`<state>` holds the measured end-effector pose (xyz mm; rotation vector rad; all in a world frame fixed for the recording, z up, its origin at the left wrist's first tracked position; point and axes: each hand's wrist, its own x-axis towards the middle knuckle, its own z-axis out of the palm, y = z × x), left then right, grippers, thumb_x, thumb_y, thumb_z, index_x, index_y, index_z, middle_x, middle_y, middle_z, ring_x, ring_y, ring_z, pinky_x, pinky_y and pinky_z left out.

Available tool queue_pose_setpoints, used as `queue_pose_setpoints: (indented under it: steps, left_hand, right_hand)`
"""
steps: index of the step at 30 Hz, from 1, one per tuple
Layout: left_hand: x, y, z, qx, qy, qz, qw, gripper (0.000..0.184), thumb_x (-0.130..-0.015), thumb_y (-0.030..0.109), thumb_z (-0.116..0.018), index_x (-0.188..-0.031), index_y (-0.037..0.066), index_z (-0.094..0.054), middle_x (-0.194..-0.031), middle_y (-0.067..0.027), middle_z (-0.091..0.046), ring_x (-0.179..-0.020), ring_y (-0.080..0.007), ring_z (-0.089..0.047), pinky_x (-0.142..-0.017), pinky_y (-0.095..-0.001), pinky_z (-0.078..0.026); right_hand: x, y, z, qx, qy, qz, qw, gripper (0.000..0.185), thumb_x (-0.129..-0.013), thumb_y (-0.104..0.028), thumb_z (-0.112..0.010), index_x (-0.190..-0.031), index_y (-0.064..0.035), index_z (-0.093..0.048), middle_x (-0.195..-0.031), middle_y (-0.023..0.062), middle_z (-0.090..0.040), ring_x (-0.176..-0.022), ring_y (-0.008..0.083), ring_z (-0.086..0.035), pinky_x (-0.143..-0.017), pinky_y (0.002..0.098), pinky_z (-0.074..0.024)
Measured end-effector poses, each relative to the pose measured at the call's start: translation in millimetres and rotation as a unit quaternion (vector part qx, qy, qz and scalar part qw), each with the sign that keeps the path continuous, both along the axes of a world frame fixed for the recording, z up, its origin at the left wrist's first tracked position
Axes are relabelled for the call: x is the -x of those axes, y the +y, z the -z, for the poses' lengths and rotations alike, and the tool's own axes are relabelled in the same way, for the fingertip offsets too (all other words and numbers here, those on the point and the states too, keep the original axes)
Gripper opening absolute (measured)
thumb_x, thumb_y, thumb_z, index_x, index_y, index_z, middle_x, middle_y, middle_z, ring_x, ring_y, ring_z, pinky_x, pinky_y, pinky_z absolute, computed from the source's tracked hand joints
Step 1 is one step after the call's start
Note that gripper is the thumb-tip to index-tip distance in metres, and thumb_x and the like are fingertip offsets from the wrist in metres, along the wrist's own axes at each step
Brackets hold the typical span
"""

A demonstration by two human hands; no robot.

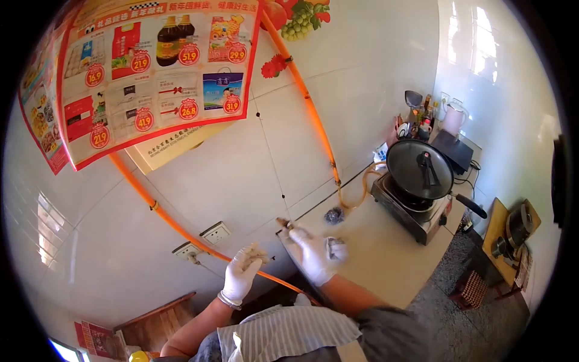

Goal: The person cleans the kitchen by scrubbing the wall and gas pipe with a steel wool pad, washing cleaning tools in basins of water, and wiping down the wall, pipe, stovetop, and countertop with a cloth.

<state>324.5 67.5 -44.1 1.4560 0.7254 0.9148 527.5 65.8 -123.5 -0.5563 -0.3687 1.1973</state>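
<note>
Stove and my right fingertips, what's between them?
A dark crumpled bundle lies on the counter between the fingertips of your right hand and the stove, in the head view.

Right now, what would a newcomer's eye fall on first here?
The red-bordered flyer at upper left, crowded with prices, would likely draw the eye first. Next come the orange hose slanting down the wall at upper centre and the lidded black pan on the stove at right. The left hand and right hand, white-gloved, stand out below the middle.
</note>
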Motion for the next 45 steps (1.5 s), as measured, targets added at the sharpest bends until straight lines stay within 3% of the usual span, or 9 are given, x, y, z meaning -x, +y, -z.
queue_pose_setpoints:
  steps: [4, 10, 14, 16, 18, 23, 25, 29, 45]
  left_hand:
    - [15, -2, 8, 0.028, 0.03, -0.045, 0.998, 0.039, -0.094, -0.004, -0.051, -0.133, -0.005, -0.045, -0.116, -0.0166, -0.062, -0.101, -0.0234, -0.065, -0.091, -0.0335, -0.053]
    - [54, -6, 30, 0.061, 0.056, -0.113, 0.99, 0.037, -0.096, 0.0, -0.049, -0.132, -0.006, -0.047, -0.111, -0.0161, -0.064, -0.097, -0.0226, -0.066, -0.087, -0.0329, -0.054]
    - [64, -14, 29, 0.108, 0.069, -0.169, 0.977, 0.036, -0.096, 0.001, -0.049, -0.131, -0.004, -0.048, -0.11, -0.0149, -0.065, -0.093, -0.0214, -0.066, -0.085, -0.0325, -0.054]
    - [70, -17, 36, 0.126, 0.055, -0.184, 0.973, 0.035, -0.096, 0.001, -0.048, -0.13, -0.004, -0.049, -0.109, -0.0149, -0.065, -0.093, -0.0212, -0.066, -0.084, -0.0318, -0.054]
    - [72, -23, 41, 0.137, 0.059, -0.195, 0.969, 0.034, -0.096, 0.001, -0.048, -0.13, -0.004, -0.049, -0.109, -0.015, -0.065, -0.093, -0.0211, -0.066, -0.083, -0.0316, -0.054]
    - [72, -28, 46, 0.153, 0.091, -0.209, 0.961, 0.033, -0.096, 0.001, -0.049, -0.129, -0.003, -0.05, -0.108, -0.0152, -0.066, -0.091, -0.0209, -0.066, -0.082, -0.0307, -0.054]
    - [84, -35, 54, 0.173, 0.091, -0.238, 0.951, 0.035, -0.096, 0.004, -0.047, -0.131, -0.002, -0.048, -0.107, -0.0149, -0.065, -0.09, -0.0218, -0.067, -0.08, -0.0314, -0.054]
    - [93, -40, 60, 0.193, 0.07, -0.264, 0.942, 0.033, -0.095, 0.003, -0.05, -0.128, -0.002, -0.05, -0.106, -0.0154, -0.066, -0.088, -0.0209, -0.067, -0.078, -0.0289, -0.055]
    - [78, -32, 56, 0.219, 0.076, -0.273, 0.934, 0.034, -0.096, 0.004, -0.05, -0.13, -0.002, -0.048, -0.109, -0.0153, -0.065, -0.088, -0.0209, -0.067, -0.078, -0.0289, -0.055]
  right_hand:
    - [-53, -7, -36, 0.02, -0.104, 0.053, 0.993, 0.026, -0.089, -0.003, -0.067, -0.114, 0.0017, -0.062, -0.098, 0.0073, -0.065, -0.092, 0.013, -0.062, -0.084, 0.0252, -0.0504]
    - [-145, 40, 30, 0.117, -0.264, 0.182, 0.94, 0.024, -0.086, -0.008, -0.072, -0.107, 0.0032, -0.065, -0.086, 0.0035, -0.068, -0.073, 0.0088, -0.062, -0.067, 0.0227, -0.0513]
    - [-215, 86, 70, 0.155, -0.554, 0.29, 0.765, 0.027, -0.081, -0.011, -0.074, -0.105, -0.0007, -0.067, -0.089, 0.0131, -0.072, -0.075, 0.0209, -0.069, -0.071, 0.031, -0.054]
    - [-232, 92, 45, 0.167, -0.592, 0.297, 0.731, 0.023, -0.079, -0.008, -0.073, -0.099, -0.0009, -0.066, -0.091, 0.0169, -0.069, -0.081, 0.0324, -0.068, -0.074, 0.0384, -0.0535]
    - [-249, 103, 27, 0.148, -0.733, 0.325, 0.579, 0.017, -0.078, -0.006, -0.07, -0.094, -0.0016, -0.065, -0.09, 0.0183, -0.066, -0.086, 0.0381, -0.064, -0.077, 0.0438, -0.0512]
    - [-269, 128, 24, 0.158, -0.757, 0.281, 0.568, 0.015, -0.079, -0.006, -0.068, -0.093, -0.0029, -0.065, -0.091, 0.0187, -0.066, -0.087, 0.0376, -0.063, -0.076, 0.0441, -0.0503]
    - [-275, 150, 42, 0.138, -0.645, 0.24, 0.713, 0.017, -0.08, -0.008, -0.07, -0.096, -0.004, -0.068, -0.09, 0.0179, -0.068, -0.083, 0.0339, -0.066, -0.076, 0.0402, -0.0518]
    - [-258, 162, 77, 0.097, -0.579, 0.178, 0.79, 0.021, -0.081, -0.009, -0.072, -0.101, -0.0057, -0.07, -0.088, 0.0159, -0.069, -0.081, 0.0268, -0.068, -0.076, 0.0356, -0.0529]
    - [-241, 155, 55, 0.104, -0.62, 0.259, 0.734, 0.023, -0.08, -0.009, -0.073, -0.1, -0.007, -0.063, -0.094, 0.0152, -0.067, -0.085, 0.0341, -0.066, -0.075, 0.0391, -0.0524]
